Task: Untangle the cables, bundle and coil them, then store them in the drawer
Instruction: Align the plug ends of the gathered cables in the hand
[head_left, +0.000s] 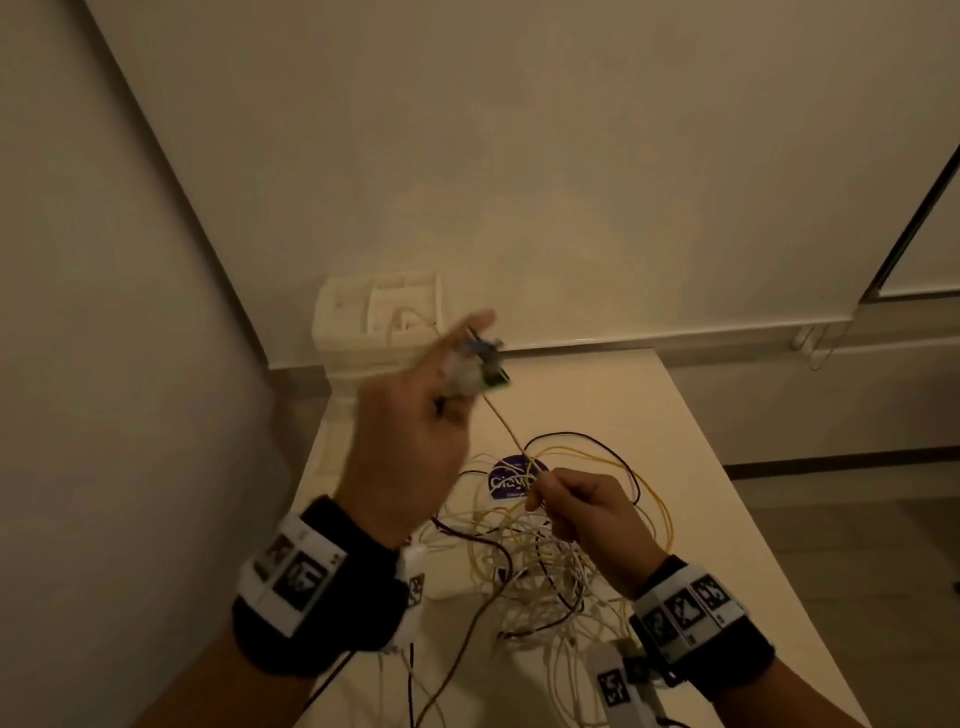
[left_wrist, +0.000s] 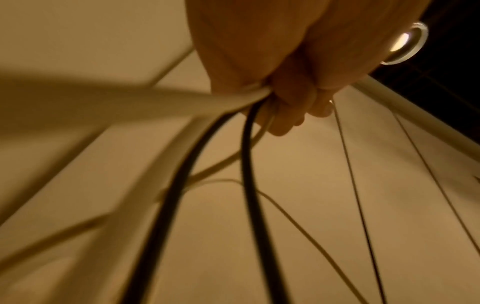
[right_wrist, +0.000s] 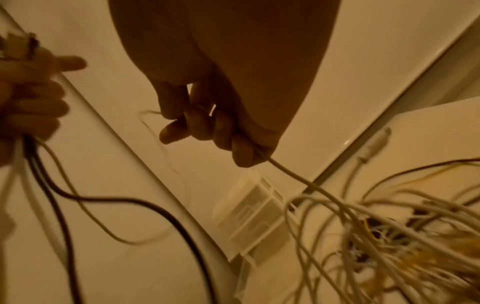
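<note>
The left hand (head_left: 410, 426) is raised above the bench (head_left: 691, 467), its fingers curled round several cables, black and white, with one finger pointing outward; a cluster of connector ends (head_left: 480, 364) is sticking up from its grip. The right hand (head_left: 587, 519) is lower, just above the heap, pinching a single pale cable (right_wrist: 298, 176) that is running down into the tangle. The tangled cables (head_left: 540, 561), white, yellow and black, are lying in a heap on the bench between the two wrists. A white plastic drawer unit (head_left: 379, 322) is standing at the bench's far left corner, against the wall.
</note>
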